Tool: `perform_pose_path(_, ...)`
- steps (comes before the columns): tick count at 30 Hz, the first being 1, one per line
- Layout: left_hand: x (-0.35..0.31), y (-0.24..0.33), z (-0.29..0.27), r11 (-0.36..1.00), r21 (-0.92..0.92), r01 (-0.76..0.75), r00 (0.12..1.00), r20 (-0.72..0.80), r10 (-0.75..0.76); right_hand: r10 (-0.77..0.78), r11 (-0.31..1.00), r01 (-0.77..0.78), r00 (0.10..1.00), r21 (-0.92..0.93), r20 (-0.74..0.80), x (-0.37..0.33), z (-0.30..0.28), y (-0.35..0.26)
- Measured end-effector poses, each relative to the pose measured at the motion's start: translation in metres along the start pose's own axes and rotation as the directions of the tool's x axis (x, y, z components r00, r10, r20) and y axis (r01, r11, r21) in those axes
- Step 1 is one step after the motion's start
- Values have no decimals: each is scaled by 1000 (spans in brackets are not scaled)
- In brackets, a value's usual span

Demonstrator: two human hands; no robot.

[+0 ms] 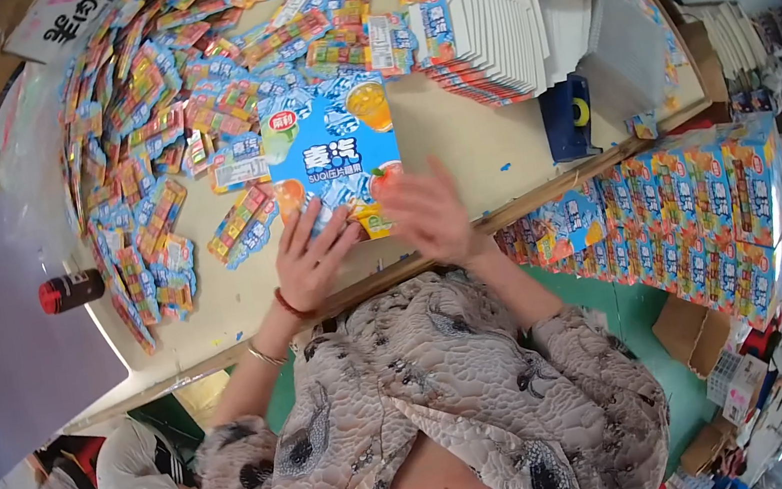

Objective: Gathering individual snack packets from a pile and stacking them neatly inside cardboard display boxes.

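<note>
A blue cardboard box [332,152] with fruit pictures stands in front of me near the table's front edge. My left hand [312,254] rests on its lower left part, fingers stretched out and lying flat against the card. At the lower right edge of the box is my right hand [429,213], a little blurred, with its fingers extended and nothing visible in them. Whether the right fingertips touch the box is hard to make out. Many small candy packs [242,226] in blue wrappers with coloured pieces lie heaped left of the box and behind it.
Flattened white-backed cartons [506,35] are stacked at the back right, beside a blue tape dispenser [570,122]. Filled colourful boxes [689,210] are piled right of the table edge [546,201]. A small dark bottle [71,290] lies at the left. Other people sit lower left.
</note>
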State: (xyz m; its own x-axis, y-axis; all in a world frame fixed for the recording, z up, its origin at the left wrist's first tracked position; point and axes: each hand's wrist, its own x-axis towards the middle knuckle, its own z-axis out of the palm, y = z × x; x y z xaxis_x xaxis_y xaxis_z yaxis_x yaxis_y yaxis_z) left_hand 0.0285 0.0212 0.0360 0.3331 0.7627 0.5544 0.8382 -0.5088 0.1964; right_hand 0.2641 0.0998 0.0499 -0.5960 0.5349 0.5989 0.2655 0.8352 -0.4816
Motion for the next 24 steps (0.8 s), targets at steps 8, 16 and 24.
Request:
perform_pose_path(8, 21, 40, 23, 989, -15, 146, 981, -129, -146, 306, 234, -844, 536, -483, -787, -90, -155, 106)
perform_pose_path(16, 16, 36, 25, 991, 8, 136, 985, -106, -134, 845, 455, -716, 160, 529, -510, -98, -180, 84)
perform_pose_path(24, 15, 39, 18, 988, 22, 150, 986, -74, -148, 928, 369, -499, 148, 784, -342, -145, -119, 84)
